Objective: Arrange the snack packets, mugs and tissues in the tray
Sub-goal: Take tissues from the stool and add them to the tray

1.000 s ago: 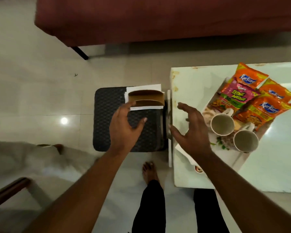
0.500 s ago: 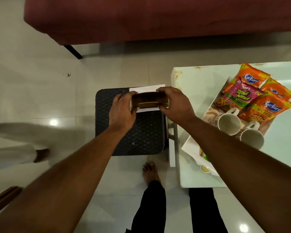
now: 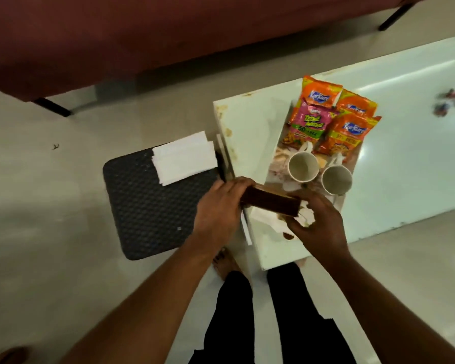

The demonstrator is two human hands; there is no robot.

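Observation:
A brown tissue holder (image 3: 269, 202) hangs over the near end of the printed tray (image 3: 283, 143), held between both hands. My left hand (image 3: 218, 206) grips its left end and my right hand (image 3: 315, 222) its right end. Two white mugs (image 3: 303, 166) (image 3: 336, 179) stand side by side in the tray. Several orange and pink snack packets (image 3: 334, 119) lie behind them at the tray's far end. A stack of white tissues (image 3: 185, 157) rests on a black stool (image 3: 153, 206) to the left of the table.
The tray sits on a white glossy table (image 3: 405, 143) whose left edge is chipped. A dark red sofa (image 3: 142, 35) stands beyond. My legs and a bare foot (image 3: 225, 261) are below the table's near corner. Small wrappers (image 3: 449, 101) lie at the table's far right.
Both hands closed on the brown holder above the tissues on the stool, then carried it right, over the tray's near end. The white tissues stay on the stool.

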